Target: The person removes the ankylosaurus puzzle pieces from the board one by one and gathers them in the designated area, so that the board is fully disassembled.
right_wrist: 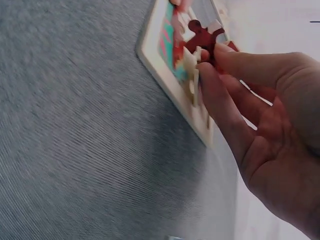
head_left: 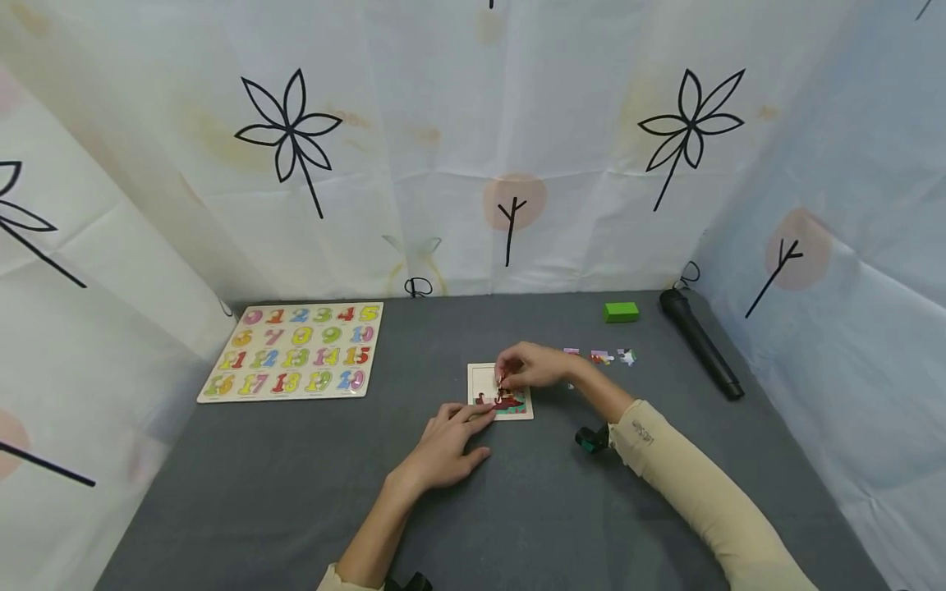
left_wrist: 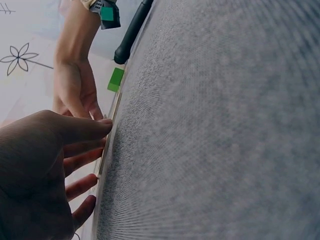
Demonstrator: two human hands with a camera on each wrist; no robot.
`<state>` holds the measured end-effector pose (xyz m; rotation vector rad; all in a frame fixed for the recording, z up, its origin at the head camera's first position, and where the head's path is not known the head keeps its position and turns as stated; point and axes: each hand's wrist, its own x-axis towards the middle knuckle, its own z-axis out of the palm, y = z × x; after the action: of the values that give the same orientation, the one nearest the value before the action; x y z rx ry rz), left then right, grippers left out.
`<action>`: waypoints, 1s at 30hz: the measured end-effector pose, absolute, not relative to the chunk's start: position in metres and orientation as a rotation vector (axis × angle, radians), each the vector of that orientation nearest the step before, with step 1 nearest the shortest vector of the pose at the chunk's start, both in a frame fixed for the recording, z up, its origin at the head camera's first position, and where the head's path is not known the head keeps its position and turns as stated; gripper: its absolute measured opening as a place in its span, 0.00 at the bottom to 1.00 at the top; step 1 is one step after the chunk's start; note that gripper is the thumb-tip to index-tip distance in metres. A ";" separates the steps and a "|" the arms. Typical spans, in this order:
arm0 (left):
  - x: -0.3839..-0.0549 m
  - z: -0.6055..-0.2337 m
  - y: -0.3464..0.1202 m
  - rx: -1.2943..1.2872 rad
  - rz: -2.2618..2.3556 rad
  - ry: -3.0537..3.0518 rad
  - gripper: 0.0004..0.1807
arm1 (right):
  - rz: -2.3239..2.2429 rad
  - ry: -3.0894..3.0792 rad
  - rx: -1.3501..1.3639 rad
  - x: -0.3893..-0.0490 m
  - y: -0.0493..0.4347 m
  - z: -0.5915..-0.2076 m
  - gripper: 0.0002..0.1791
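A small jigsaw board with a pale wooden frame lies in the middle of the table, its lower part filled with dark red and teal pieces. Over its right side my right hand pinches a dark red puzzle piece between thumb and fingertips, tilted up from the board in the right wrist view. My left hand lies at the board's near left edge, fingers extended and fingertips on its lower edge. In the left wrist view, the left fingers spread along the frame.
Several loose puzzle pieces lie right of the board, behind the right forearm. A green block and a black microphone are at the back right. A number board lies at the back left. Printed cloth walls enclose the table.
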<state>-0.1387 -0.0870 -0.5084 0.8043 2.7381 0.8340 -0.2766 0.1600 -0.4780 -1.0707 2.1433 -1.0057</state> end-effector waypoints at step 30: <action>-0.138 -0.509 -0.085 0.776 0.855 2.716 0.32 | -1.166 2.175 -0.931 -0.270 0.172 -0.488 0.09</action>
<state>-0.1380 -0.0855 -0.5087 0.7762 2.7164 0.8551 -0.2700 0.1723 -0.4884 -0.9310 2.1750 -1.1659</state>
